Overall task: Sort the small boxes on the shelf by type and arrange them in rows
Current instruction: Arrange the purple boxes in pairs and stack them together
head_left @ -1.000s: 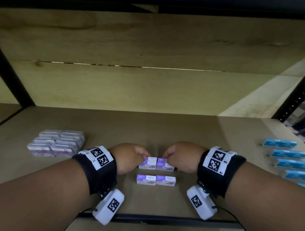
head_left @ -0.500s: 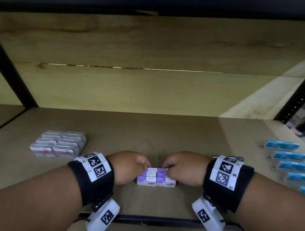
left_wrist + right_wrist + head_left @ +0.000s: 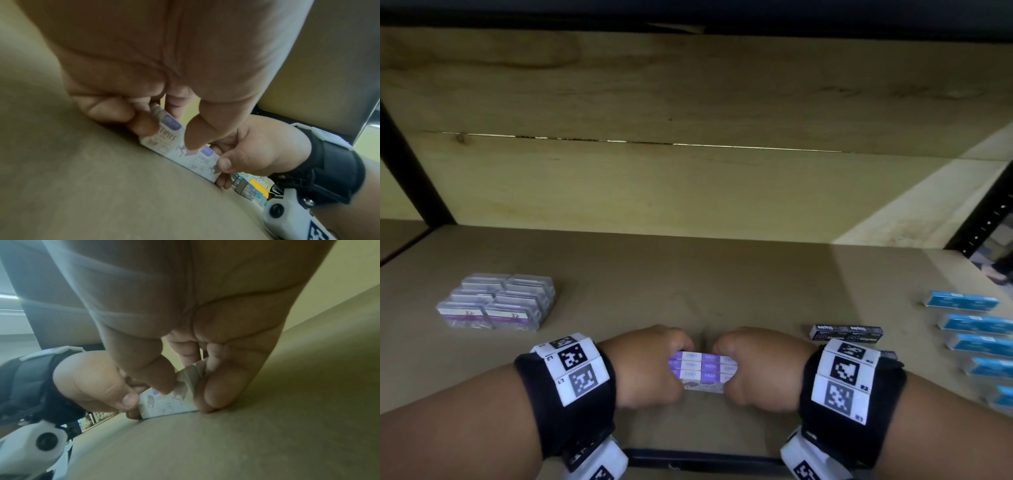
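Observation:
A tight block of small purple-and-white staple boxes [image 3: 702, 370] sits on the shelf board near its front edge. My left hand [image 3: 650, 368] grips the block's left end, thumb on the near face and curled fingers at the end and behind [image 3: 144, 125]. My right hand [image 3: 755, 368] grips the right end the same way [image 3: 207, 395]. The near face of the boxes [image 3: 180, 154] shows printed labels. The block rests on the board [image 3: 267, 418].
A group of clear-wrapped purple-and-white packs [image 3: 498, 301] lies at the left. A black Staples box [image 3: 847, 332] sits just right of my right wrist. Several blue boxes [image 3: 977, 329] run in a column at the right. Black uprights [image 3: 983, 212] frame the shelf.
Both hands slid the rear purple boxes toward me against the front pair, closing the gap into one block. The hands stayed at the two ends throughout.

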